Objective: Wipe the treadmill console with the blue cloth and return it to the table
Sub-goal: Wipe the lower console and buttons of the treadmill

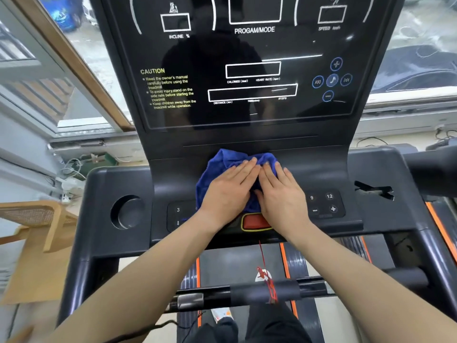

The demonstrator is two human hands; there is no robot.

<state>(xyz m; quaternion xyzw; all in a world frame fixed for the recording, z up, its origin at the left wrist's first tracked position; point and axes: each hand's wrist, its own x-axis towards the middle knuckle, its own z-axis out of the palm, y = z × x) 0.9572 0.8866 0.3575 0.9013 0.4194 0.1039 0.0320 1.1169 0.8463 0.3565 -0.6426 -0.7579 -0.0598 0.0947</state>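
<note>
While both lie flat, left hand (228, 188) and right hand (279, 191) cover the blue cloth (222, 162).

The blue cloth (222, 174) looks like soft, nubby terry, matt and crumpled into folds. The treadmill console (252, 70) has a glossy black display panel, smooth enough to mirror the room, while its lower deck (321, 169) is matt dark plastic with a faint sheen. The red stop button (254, 222) looks like smooth plastic. The handlebar (264, 292) wears a dull black foam-like sleeve beside a shiny metal sensor plate (190, 300). The chair (37, 219) at the left is pale wood with woven mesh.
</note>
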